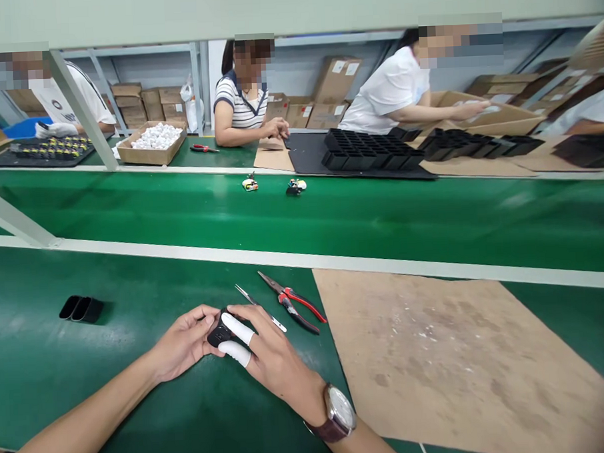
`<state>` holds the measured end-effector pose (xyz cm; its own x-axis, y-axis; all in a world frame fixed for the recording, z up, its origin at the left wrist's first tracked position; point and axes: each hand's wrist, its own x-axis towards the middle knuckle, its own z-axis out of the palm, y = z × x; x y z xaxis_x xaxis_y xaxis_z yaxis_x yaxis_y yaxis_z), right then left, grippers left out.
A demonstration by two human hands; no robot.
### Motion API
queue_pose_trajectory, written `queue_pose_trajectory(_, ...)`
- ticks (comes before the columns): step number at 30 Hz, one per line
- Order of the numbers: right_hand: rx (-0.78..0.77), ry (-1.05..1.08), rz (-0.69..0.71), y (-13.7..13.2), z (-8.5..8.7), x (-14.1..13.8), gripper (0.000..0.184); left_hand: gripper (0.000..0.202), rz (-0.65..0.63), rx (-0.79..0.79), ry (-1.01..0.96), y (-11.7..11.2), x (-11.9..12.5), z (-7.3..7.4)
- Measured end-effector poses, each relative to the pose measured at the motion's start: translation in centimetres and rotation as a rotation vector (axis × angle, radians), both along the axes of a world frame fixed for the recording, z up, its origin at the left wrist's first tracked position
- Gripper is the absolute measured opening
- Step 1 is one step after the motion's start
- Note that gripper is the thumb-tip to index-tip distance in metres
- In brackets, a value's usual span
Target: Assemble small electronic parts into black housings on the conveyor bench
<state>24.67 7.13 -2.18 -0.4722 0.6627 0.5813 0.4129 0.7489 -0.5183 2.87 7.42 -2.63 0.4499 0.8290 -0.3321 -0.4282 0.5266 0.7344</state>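
A: Please, where is the piece, and which step is in hand?
B: The small black piece (217, 336) is between the left hand (184, 343) and the right hand (275, 358), at the near side of the bench (28, 372), left of the middle; I judge it is being worked by fingers alone, perhaps pressed or turned; I cannot tell which.
A: What does the next move call for?
B: In my opinion, a steady hold from the left and small, careful force from the right; too much force could make it slip.
A: And how does it look?
B: It is dark and compact, with some fine detail on its face; the fingers cover much of it; both hands grip it, and the right one wears two white finger covers (239, 328).
A: What lies around?
B: Just beyond the right hand are tweezers (279, 324) and red-handled pliers (289, 300); farther right lies a cardboard sheet (438, 354); to the left stand two black sleeves (89, 311), side by side.
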Motion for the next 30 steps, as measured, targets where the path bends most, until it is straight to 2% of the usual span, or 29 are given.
queue_pose_trajectory(7,-0.009,0.026,0.004,0.0,-0.2,0.0,0.05,0.03,0.004,0.04,0.052,0.0,-0.1,-0.2)
queue_pose_trajectory(10,-0.066,0.04,-0.012,0.1,-0.5,0.1,0.049,0.028,0.064,0.284,0.262,-0.1,-0.4,-0.5)
queue_pose_trajectory(14,-0.101,0.086,-0.01,0.4,-1.3,0.4,0.034,0.025,0.135,0.686,0.643,-0.3,-1.3,-1.3)
queue_pose_trajectory(18,-0.064,0.041,0.029,0.9,-2.2,0.5,0.037,0.033,0.075,0.833,0.835,-0.4,-2.0,-1.7)
queue_pose_trajectory(24,0.006,-0.08,0.058,1.0,-2.9,0.5,0.042,0.04,0.056,0.87,0.851,0.0,-2.2,-1.4)
queue_pose_trajectory(27,0.028,-0.049,0.034,0.6,-2.8,0.2,0.041,0.055,0.102,0.915,0.876,-0.1,-2.2,-1.0)
queue_pose_trajectory(30,0.001,-0.075,0.022,0.4,-2.7,-0.3,0.034,0.056,0.197,1.002,0.86,-0.2,-2.4,-0.8)
